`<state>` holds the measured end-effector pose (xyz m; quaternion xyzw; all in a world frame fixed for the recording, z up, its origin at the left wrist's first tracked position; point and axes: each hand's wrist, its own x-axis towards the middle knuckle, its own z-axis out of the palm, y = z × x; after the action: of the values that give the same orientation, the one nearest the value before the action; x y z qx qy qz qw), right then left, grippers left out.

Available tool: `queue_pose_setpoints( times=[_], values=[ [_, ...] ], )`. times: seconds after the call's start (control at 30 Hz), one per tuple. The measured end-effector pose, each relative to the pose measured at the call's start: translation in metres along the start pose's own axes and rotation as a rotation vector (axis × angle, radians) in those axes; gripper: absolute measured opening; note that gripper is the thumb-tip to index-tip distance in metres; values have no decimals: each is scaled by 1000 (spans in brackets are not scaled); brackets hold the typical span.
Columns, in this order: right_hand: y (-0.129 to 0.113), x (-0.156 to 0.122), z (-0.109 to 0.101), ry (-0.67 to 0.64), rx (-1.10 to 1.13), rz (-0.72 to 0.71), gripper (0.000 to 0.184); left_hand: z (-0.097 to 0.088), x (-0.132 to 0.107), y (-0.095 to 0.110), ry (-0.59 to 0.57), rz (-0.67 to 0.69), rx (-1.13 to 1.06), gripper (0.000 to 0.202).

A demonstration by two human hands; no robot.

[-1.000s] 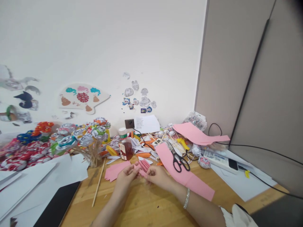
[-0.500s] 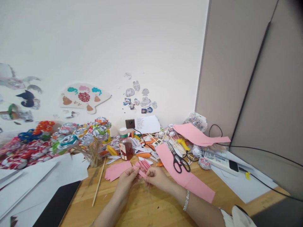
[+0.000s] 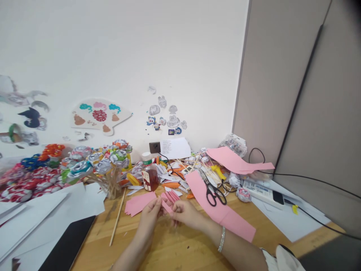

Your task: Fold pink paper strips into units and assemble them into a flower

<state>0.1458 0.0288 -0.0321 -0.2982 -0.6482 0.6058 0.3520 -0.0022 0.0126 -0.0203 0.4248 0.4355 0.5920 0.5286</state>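
Observation:
Between my two hands is a small strip of pink paper (image 3: 167, 207), pinched at both ends. My left hand (image 3: 152, 211) closes thumb and fingers on its left end. My right hand (image 3: 182, 213) grips the other end, its lower fingers curled underneath and partly hidden. Just behind the hands sit several folded pink paper pieces (image 3: 171, 196). Flat pink paper pieces (image 3: 139, 203) lie on the table to the left of my left hand. Scissors with black handles (image 3: 214, 195) rest on a long pink paper sheet (image 3: 234, 222) to the right.
A bottle of reddish liquid (image 3: 149, 177) stands behind the hands, amid paper scraps. Paper flowers on sticks (image 3: 108, 162) and white sheets (image 3: 34, 222) fill the left. A thin wooden stick (image 3: 117, 218) lies left of my arm. A white power strip (image 3: 263, 194) with cables is at right.
My hands stay in nearly the same place. The pink strip between them has tilted slightly, and the right fingers have shifted a little along it.

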Motion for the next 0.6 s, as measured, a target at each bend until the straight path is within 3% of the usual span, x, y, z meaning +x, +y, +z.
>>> queue_pose_setpoints(
  times=[0.27,0.47,0.6],
  values=[
    [-2,0,1,-59,-27,60,41,4,-1,1,47,0,-11,39],
    [3,-1,-1,-118,-86,125,37,4,-4,0,72,120,208,36],
    [-1,-1,-1,-93,-99,111,33,3,-5,-2,59,127,163,36]
  ],
)
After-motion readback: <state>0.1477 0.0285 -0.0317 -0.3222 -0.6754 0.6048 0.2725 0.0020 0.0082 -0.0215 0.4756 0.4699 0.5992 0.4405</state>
